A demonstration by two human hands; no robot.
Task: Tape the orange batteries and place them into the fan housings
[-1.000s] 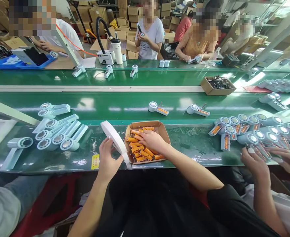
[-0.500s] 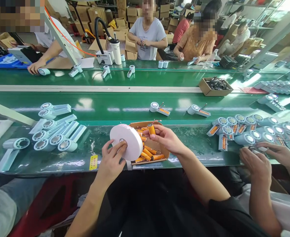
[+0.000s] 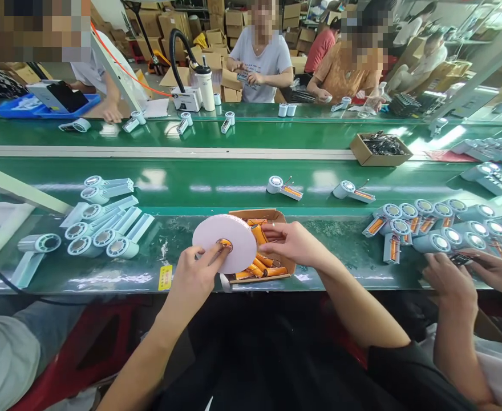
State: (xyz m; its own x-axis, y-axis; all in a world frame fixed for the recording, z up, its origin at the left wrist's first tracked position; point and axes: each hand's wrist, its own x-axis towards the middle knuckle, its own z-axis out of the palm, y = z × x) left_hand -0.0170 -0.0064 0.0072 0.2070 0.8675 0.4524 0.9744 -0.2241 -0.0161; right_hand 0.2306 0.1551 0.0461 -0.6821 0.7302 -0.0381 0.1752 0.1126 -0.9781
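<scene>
My left hand (image 3: 197, 271) grips a flat white roll of tape (image 3: 217, 234), its fingers at the hole in the middle. Orange shows through that hole. Just right of the roll, my right hand (image 3: 296, 242) pinches an orange-wrapped battery (image 3: 258, 234) between thumb and fingers. Both are over an open cardboard box (image 3: 288, 268) of similar orange batteries with thin wires. The roll hides the box's left part.
Pale blue fan-like housings (image 3: 120, 246) lie in a group at left. More housings with orange batteries (image 3: 391, 242) lie at right, beside a co-worker's hands (image 3: 452, 277). Two stand on the green belt (image 3: 217, 197). Beyond is a box of black parts (image 3: 379, 151).
The tape roll has tilted flatter, and its hole is more visible. My right hand has brought the battery lower, close to the roll's right edge. The view has shifted slightly.
</scene>
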